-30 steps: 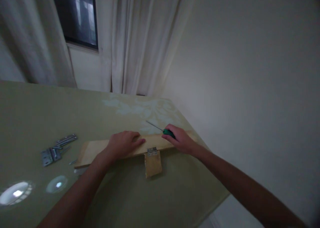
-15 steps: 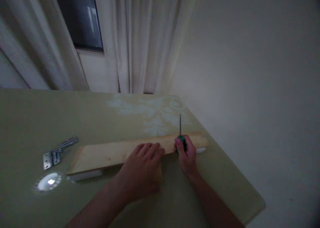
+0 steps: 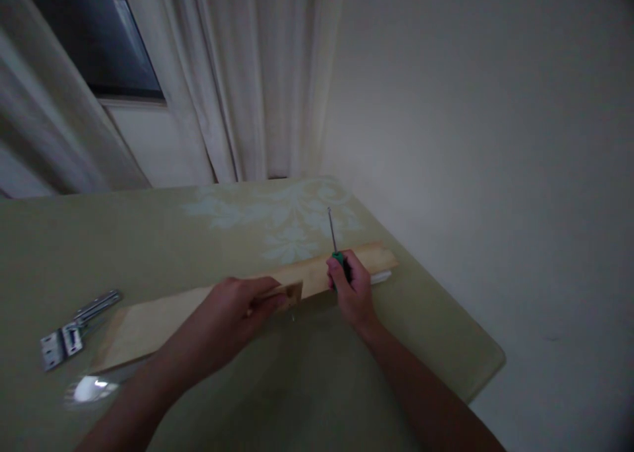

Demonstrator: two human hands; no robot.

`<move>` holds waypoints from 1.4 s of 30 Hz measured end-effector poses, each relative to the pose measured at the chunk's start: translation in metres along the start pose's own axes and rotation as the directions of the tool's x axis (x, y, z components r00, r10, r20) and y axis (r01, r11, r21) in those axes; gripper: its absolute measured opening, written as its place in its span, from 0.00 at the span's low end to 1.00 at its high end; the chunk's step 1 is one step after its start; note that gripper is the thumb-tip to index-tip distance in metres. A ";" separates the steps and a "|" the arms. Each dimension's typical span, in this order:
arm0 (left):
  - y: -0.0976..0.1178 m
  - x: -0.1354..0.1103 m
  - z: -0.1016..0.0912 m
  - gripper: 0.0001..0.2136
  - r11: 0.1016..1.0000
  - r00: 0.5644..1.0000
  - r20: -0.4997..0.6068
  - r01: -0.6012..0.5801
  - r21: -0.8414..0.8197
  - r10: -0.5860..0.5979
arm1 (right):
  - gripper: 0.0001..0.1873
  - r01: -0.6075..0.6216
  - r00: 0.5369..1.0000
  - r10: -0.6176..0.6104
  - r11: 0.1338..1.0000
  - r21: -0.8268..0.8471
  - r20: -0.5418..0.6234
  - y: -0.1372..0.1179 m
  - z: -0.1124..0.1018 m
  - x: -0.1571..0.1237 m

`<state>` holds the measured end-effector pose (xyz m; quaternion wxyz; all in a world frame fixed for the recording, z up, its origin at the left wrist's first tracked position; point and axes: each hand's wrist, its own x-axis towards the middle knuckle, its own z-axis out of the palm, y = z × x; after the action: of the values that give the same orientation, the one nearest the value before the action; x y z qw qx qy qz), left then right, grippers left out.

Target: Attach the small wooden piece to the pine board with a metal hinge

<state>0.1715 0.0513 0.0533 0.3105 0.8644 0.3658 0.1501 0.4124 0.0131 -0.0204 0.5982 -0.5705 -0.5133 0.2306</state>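
My left hand [image 3: 232, 313] is closed on a small wooden board [image 3: 296, 292], pinched between thumb and fingers over the near edge of a long plank. Something small and shiny, too blurred to name, shows just below that board. In my right hand [image 3: 354, 293] is a screwdriver with a green and black handle [image 3: 338, 259], its metal shaft pointing up and away from me. The long pale plank [image 3: 163, 313] lies across the table beneath both hands. My left hand and forearm hide part of it.
Metal hinges [image 3: 52, 351] lie left of the plank, beside a longer metal piece [image 3: 99, 305]. A white support [image 3: 381, 277] shows under the plank's right end. The green table [image 3: 238, 406] has a corner at right, near a pale wall [image 3: 470, 141]; curtains [image 3: 257, 75] hang behind.
My left hand has raised and turned the small board, which pointed down toward me before. The right hand still grips the screwdriver, now tilted slightly left. The view has shifted right.
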 end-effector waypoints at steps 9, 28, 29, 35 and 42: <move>-0.016 0.011 0.010 0.19 0.964 0.991 -0.078 0.088 -0.252 -0.110 | 0.20 -0.035 0.999 0.035 0.998 -0.048 0.007 0.001 0.000 0.002; -0.024 0.008 0.002 0.13 0.931 0.993 0.021 0.117 -0.347 -0.117 | 0.20 -0.034 0.998 0.040 0.994 -0.102 0.049 0.000 -0.003 0.003; -0.023 0.007 0.001 0.13 0.937 0.993 0.017 0.118 -0.329 -0.119 | 0.20 -0.035 0.998 0.040 0.994 -0.102 0.050 -0.001 -0.002 0.003; -0.010 -0.001 -0.008 0.10 0.983 0.997 0.074 0.049 -0.176 -0.037 | 0.19 -0.034 0.998 0.040 0.994 -0.104 0.057 -0.002 -0.003 0.002; -0.003 -0.003 -0.011 0.10 0.986 0.996 0.087 0.039 -0.163 -0.025 | 0.20 -0.032 0.997 0.038 0.995 -0.093 0.064 -0.003 -0.005 0.003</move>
<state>0.1627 0.0550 0.0596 0.3985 0.8355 0.3524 0.1378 0.4170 0.0131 -0.0161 0.5502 -0.5984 -0.5326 0.2358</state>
